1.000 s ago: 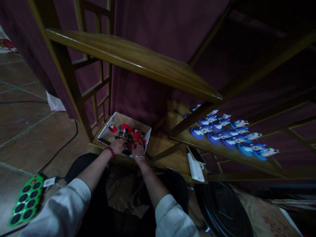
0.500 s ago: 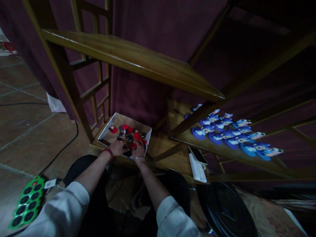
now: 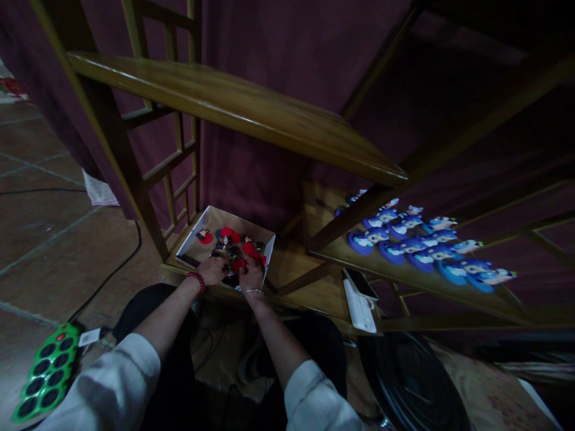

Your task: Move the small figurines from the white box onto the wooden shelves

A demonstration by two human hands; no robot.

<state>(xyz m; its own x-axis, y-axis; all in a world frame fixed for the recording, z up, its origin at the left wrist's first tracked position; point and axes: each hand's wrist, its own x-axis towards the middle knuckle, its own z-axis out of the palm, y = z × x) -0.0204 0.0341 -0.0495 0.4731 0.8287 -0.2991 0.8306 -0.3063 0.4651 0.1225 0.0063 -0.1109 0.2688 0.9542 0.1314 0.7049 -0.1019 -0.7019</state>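
Note:
A shallow white box (image 3: 191,242) with a brown inside stands on the low wooden shelf. Several small figures with red and black round bases (image 3: 226,234) lie in it. My left hand (image 3: 212,269), with a red bead bracelet at the wrist, reaches over the box's near edge among the figures. Beside it my right hand (image 3: 251,276), with a thin bangle, is at a red piece (image 3: 239,266) near the box's right corner. The fingertips of both hands are dark and blurred among the pieces, so any grip is hidden.
Rows of blue figures (image 3: 406,244) stand on a raised shelf at the right. A phone (image 3: 360,283) and a white item (image 3: 360,308) lie below it. A wooden board (image 3: 233,111) crosses above the box. A green power strip (image 3: 47,371) is on the floor.
Both hands stay in the box with only slight finger movement. The whole view has shifted a little.

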